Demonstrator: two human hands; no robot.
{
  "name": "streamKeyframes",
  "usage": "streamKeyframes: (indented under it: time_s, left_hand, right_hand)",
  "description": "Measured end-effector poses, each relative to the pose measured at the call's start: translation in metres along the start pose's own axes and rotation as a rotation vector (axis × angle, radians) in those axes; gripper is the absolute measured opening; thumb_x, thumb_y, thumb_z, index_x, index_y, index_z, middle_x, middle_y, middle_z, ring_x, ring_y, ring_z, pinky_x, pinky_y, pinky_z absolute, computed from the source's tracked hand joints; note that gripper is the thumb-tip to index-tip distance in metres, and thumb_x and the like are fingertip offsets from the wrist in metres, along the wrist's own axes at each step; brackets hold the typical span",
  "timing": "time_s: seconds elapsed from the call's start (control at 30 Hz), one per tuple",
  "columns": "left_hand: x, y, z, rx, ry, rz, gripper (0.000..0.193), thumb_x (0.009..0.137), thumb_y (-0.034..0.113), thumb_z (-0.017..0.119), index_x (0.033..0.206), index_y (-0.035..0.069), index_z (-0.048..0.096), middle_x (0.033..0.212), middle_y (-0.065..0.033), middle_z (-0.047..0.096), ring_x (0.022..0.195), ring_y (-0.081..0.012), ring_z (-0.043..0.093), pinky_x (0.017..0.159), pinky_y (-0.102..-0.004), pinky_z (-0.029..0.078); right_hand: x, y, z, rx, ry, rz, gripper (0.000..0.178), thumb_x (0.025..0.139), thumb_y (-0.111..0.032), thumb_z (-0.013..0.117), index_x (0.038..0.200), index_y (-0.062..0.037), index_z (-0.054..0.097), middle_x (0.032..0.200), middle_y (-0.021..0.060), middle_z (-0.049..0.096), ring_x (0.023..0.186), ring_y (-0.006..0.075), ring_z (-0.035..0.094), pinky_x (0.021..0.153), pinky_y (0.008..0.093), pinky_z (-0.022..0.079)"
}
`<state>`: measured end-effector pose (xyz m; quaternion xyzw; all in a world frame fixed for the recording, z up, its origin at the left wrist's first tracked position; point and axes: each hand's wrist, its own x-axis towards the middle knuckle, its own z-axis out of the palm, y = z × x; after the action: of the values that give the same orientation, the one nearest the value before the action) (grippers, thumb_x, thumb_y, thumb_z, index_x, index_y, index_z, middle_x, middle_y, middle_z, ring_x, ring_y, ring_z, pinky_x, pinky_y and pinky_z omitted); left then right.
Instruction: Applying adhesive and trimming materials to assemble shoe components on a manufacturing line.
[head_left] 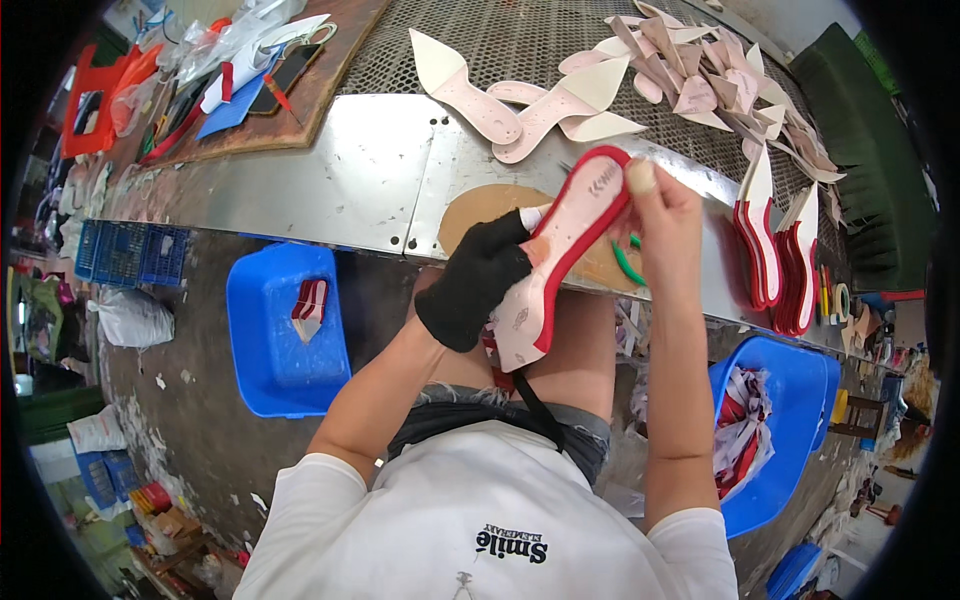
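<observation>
A pale pink shoe insole (578, 207) with a red edge strip is held over my lap at the table's front edge, tilted with its rounded end up and to the right. My left hand (474, 278), in a black glove with bare fingertips, is closed around its narrow middle. At the rounded end, my right hand (664, 212) pinches the red edge between thumb and fingers. Beneath the insole, a round brown cardboard piece (478, 212) lies on the metal table edge (375, 165). A green-handled tool (627, 265) rests partly hidden beside my right hand.
Loose insoles (545, 115) and a larger heap (715, 75) lie on the mesh tabletop. Red-edged insoles (795, 260) stand stacked at the right. A blue bin (250, 340) with a few pieces sits at left; another blue bin (790, 440) holds red and white scraps.
</observation>
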<state>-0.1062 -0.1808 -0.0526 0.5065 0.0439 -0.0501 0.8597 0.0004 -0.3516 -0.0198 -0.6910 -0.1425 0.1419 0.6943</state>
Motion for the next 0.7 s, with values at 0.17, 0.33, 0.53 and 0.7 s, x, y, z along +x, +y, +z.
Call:
streamKeyframes:
  time_s: [0.17,0.33,0.53,0.7]
  left_hand:
    - [-0.004,0.002,-0.003,0.267,-0.082,0.058,0.037,0.082,0.025,0.067,0.11,0.0,0.061,0.089,-0.0044,0.064,0.078,-0.0108,0.059,0.07,-0.0266,0.048]
    - [-0.001,-0.007,0.004,0.849,0.01,0.344,0.029,0.072,0.022,0.074,0.089,0.001,0.063,0.082,-0.0137,0.061,0.072,-0.0282,0.061,0.066,-0.0342,0.048]
    - [-0.002,-0.005,0.011,1.005,0.056,0.508,0.027,0.073,0.019,0.073,0.09,0.002,0.063,0.082,-0.0142,0.061,0.068,-0.0344,0.059,0.063,-0.0382,0.048]
    - [-0.008,0.007,0.011,0.79,0.046,0.395,0.026,0.075,0.021,0.073,0.09,0.002,0.063,0.077,-0.013,0.063,0.066,-0.0276,0.061,0.062,-0.0346,0.048]
  right_hand:
    - [0.017,-0.006,-0.01,0.048,0.051,-0.172,0.017,0.089,-0.018,0.063,0.091,-0.0014,0.066,0.067,-0.0004,0.062,0.053,0.0035,0.054,0.047,0.0172,0.04]
    - [0.002,-0.007,0.028,-0.312,0.343,-0.474,0.035,0.08,-0.019,0.071,0.104,0.0045,0.063,0.081,0.0045,0.063,0.068,0.0102,0.058,0.059,0.0238,0.046]
    - [0.011,-0.009,0.026,-0.511,0.269,-0.37,0.053,0.075,-0.019,0.074,0.121,-0.0013,0.057,0.085,0.0068,0.061,0.074,0.0139,0.056,0.068,0.0284,0.047]
    - [0.014,-0.008,0.018,-0.634,0.124,-0.553,0.059,0.073,-0.025,0.075,0.124,-0.0033,0.055,0.077,0.0048,0.06,0.07,0.0134,0.055,0.063,0.0265,0.046]
